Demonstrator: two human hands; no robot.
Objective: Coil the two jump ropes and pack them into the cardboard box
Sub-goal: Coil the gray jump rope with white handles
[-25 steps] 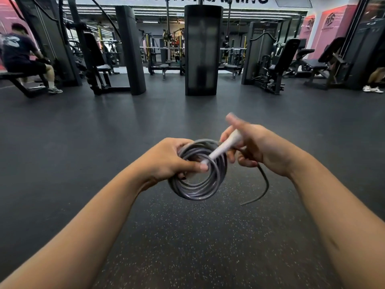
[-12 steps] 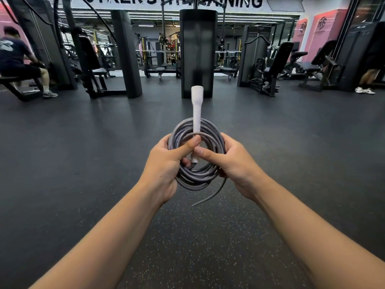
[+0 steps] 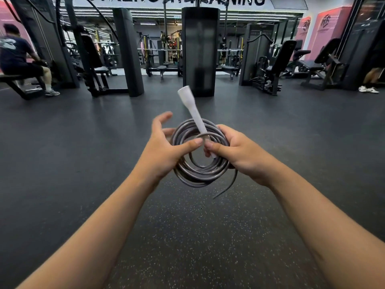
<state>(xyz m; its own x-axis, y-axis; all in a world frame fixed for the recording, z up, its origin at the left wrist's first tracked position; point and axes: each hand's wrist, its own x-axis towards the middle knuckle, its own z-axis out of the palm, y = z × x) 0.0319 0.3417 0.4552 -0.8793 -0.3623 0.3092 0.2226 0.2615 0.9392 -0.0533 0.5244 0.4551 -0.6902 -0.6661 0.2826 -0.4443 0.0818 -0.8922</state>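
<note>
Pinching the lower end of the white handle (image 3: 195, 119) between thumb and curled fingers, my right hand (image 3: 242, 155) also clamps the right side of the coiled grey jump rope (image 3: 200, 170), so handle and coil are held together in one grasp. The handle lies across the front of the coil and sticks up and away from my grip, tilted a little to the left, its wider end well above the loops. My left hand (image 3: 164, 151) is just across from the grip: its thumb presses on the front of the coil near the handle, nearly meeting my right thumb, while its fingers are spread loose behind the left edge of the loops, not wrapped round them. Below my grip a loose tail of rope (image 3: 228, 187) curves down and leftward out of the coil, hanging free in the air. The whole bundle is held at arm's length above the dark speckled floor (image 3: 187, 247). Far beyond the grip stands a tall black machine column (image 3: 200, 49), with benches and other gym machines to either side. Off to the far left a person (image 3: 18, 59) sits on a bench, back turned to me.
</note>
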